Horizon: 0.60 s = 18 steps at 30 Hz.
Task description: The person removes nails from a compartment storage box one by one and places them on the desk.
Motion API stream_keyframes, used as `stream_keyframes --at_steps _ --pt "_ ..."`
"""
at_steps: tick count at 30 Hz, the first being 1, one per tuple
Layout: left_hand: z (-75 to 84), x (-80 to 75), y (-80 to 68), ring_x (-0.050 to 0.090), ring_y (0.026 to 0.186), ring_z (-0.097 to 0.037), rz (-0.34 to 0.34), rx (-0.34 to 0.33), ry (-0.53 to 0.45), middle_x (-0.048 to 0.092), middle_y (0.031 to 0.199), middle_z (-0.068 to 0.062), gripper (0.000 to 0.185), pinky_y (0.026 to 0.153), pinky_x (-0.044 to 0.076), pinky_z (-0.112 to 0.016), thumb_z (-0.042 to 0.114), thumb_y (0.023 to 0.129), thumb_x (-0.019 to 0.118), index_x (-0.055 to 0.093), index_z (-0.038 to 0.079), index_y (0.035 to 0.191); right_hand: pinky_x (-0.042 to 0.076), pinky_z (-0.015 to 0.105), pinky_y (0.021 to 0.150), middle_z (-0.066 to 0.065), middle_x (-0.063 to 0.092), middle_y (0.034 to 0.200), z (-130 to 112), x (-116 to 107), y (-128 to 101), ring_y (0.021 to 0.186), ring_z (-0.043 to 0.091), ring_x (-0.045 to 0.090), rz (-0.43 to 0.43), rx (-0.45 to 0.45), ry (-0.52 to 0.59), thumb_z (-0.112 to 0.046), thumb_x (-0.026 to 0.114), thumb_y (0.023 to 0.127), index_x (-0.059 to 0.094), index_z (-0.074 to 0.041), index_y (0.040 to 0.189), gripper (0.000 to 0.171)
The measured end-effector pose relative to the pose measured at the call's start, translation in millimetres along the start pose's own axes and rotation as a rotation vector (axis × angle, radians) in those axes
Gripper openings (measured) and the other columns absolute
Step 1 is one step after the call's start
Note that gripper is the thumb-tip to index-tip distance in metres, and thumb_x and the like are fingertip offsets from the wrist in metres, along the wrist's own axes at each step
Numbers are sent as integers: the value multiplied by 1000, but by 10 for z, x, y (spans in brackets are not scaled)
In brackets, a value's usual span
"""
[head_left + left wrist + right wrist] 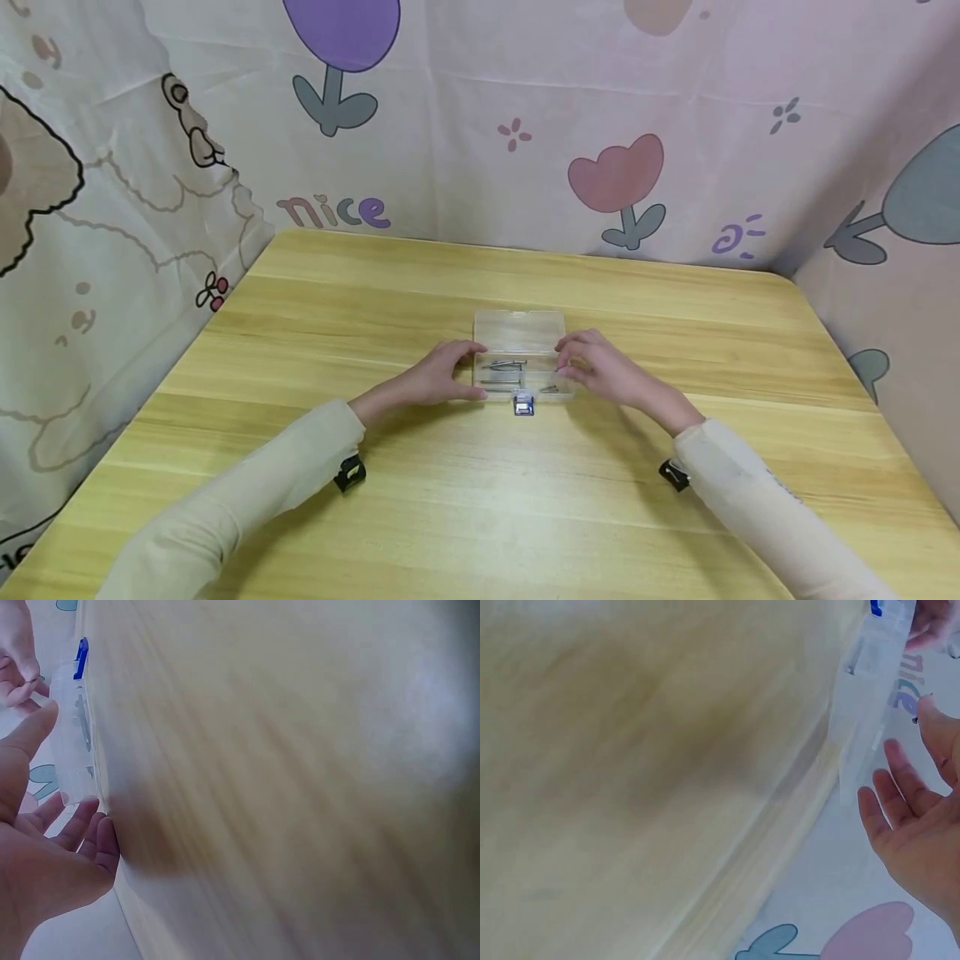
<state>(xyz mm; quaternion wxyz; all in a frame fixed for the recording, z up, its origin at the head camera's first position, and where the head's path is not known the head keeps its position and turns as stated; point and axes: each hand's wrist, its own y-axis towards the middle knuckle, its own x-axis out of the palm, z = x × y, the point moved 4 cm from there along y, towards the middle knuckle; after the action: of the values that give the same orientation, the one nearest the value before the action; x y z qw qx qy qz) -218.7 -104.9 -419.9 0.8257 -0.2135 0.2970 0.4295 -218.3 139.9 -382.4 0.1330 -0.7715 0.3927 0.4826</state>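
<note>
Hands at a small clear plastic case (519, 354) lying near the middle of the wooden worktop (420, 500), lid flipped back flat toward the far wall. Blue latch (523, 406) on the case's near edge. Thin metal bits (504, 365) lie inside, exact type too small to tell. Left hand (442, 377) rests against the case's left side, fingers straight and relaxed, grip apart, nothing clamped; left wrist view shows the palm open with the thumb beside the case (75, 742). Right hand (600, 367) is at the case's right side, fingers loosely bent over that edge; right wrist view shows its fingers (900, 780) spread, just beside the case (870, 697), grip apart and holding nothing. Both arms in cream sleeves (247, 492) with a black clip at each cuff. Cartoon-print cloth (525, 125) with tulips hangs behind and beside the worktop.
</note>
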Motion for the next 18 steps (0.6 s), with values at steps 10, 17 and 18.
stream_keyframes --at_steps 10,17,18 --pt "-5 3 -8 44 122 -31 -2 18 -12 50 133 -15 72 104 33 -45 28 83 78 44 -1 140 50 38 76 8 65 85 46 -104 -11 82 20 59 -14 63 109 4 64 89 64 0 88 4" --pt "4 -2 -11 44 122 -31 -2 17 1 49 134 -15 72 104 33 -46 28 83 78 44 0 140 51 37 74 7 65 87 109 -128 -35 82 20 59 -15 120 131 4 63 90 66 3 95 6" --pt "4 -2 -13 43 122 -31 -3 14 4 49 134 -15 72 104 33 -46 29 83 78 44 0 140 51 38 74 7 65 88 125 -132 -43 82 20 60 -14 132 131 3 63 90 66 4 97 8"
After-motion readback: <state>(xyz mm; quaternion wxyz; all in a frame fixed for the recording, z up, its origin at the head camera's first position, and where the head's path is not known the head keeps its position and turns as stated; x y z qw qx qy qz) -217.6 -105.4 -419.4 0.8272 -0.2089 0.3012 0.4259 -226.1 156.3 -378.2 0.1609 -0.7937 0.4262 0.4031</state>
